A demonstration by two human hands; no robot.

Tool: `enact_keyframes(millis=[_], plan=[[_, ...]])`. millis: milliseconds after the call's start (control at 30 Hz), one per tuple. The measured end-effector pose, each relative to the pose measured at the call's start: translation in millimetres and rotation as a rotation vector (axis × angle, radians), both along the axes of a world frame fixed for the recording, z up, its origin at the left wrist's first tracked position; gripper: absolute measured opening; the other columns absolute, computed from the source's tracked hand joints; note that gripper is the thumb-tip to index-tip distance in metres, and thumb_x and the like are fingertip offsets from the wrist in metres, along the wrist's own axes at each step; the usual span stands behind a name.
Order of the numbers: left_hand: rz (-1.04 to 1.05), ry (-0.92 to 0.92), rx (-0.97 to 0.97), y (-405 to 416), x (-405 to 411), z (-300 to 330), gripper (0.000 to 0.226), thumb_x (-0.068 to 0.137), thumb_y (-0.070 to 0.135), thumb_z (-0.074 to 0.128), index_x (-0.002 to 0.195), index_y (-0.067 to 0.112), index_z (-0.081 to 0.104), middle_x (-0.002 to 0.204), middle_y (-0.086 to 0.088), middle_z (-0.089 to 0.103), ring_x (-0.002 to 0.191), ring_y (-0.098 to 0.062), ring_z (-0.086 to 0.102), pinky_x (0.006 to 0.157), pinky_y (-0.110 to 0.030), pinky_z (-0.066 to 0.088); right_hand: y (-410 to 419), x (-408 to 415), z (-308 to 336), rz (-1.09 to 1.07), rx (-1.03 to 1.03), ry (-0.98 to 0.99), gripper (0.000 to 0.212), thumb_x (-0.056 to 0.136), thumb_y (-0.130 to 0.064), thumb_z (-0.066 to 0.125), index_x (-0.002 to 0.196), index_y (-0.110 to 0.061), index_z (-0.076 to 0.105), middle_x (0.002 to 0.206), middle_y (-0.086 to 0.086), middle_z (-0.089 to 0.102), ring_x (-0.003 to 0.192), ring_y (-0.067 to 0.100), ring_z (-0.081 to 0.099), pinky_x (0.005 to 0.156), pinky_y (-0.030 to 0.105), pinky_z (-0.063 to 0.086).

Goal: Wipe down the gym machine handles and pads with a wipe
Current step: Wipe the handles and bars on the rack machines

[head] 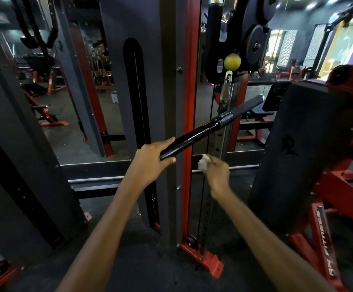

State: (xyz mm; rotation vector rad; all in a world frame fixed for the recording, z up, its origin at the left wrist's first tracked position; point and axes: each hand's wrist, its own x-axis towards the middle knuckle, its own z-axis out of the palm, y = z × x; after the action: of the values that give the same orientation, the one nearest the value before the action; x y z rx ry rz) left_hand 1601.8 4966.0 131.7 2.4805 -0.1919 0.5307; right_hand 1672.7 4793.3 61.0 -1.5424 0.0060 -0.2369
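The left hand [150, 159] is gripping the near end of the black cable bar [194, 135], with fingers curled over the top and thumb beneath, and is holding it angled up toward the right. The bar is hanging by a metal clip [226, 91] from the cable below a yellow-green stopper ball [232, 61]. The right hand [217, 173] is clamped around a crumpled white wipe [204, 163], which is sitting just below the bar's shiny middle section and is not touching it. To perform this step well, the left hand should be keeping the bar steady against swing while the wipe is being wrapped around the shaft and drawn along its length, then over the matte far grip [248, 105]. The large dark pad [302, 148] at the right is awaiting wiping, judging by the task. No containers are appearing in view; no wipe dispenser or bin is visible.
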Motion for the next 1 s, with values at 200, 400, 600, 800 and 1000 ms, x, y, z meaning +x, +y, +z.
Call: enact_keyframes(millis=[200,400,600,800,1000], plan=[[-0.016,-0.013,0.041,1.3,-1.1,7.3,0.06,0.089,0.022,0.069,0.143,0.027,0.044,0.134,0.001,0.058,0.106,-0.007,0.058,0.097,-0.022,0.044,-25.8,47.7,102.3,0.11,0.865,0.415,0.027,0.094,0.01,0.026,0.103,0.001,0.051,0.121,0.018,0.053,0.115,0.028,0.055,0.088,0.033,0.051],[-0.049,-0.023,0.064,4.2,0.7,10.2,0.062,0.087,0.023,0.07,0.143,0.027,0.045,0.141,0.004,0.053,0.126,-0.01,0.051,0.104,-0.019,0.035,7.6,10.7,96.6,0.314,0.48,0.439,0.036,0.087,0.022,0.023,0.103,0.002,0.048,0.111,0.022,0.051,0.113,0.036,0.054,0.09,0.046,0.045],[-0.057,-0.003,0.055,5.0,-1.1,13.3,0.062,0.087,0.024,0.07,0.143,0.025,0.045,0.138,0.004,0.055,0.121,-0.009,0.054,0.097,-0.014,0.035,-21.0,44.8,107.1,0.06,0.807,0.406,0.022,0.094,0.011,0.029,0.098,-0.002,0.047,0.108,0.015,0.055,0.102,0.023,0.059,0.092,0.026,0.049],[-0.081,0.006,0.012,4.3,0.6,8.0,0.059,0.09,0.03,0.065,0.144,0.021,0.043,0.151,-0.001,0.041,0.139,-0.014,0.036,0.117,-0.032,0.027,16.0,13.8,81.2,0.225,0.699,0.354,0.031,0.09,0.018,0.027,0.078,-0.002,0.049,0.073,0.011,0.051,0.063,0.016,0.051,0.06,0.025,0.052],[-0.064,0.005,0.053,1.0,0.5,15.2,0.049,0.098,0.041,0.044,0.143,0.023,0.044,0.157,-0.001,0.027,0.147,-0.019,0.019,0.119,-0.042,0.02,57.3,-44.6,56.2,0.544,0.686,0.236,0.038,0.093,0.012,0.031,0.121,0.0,0.054,0.107,0.012,0.065,0.092,0.016,0.064,0.088,0.027,0.052]])
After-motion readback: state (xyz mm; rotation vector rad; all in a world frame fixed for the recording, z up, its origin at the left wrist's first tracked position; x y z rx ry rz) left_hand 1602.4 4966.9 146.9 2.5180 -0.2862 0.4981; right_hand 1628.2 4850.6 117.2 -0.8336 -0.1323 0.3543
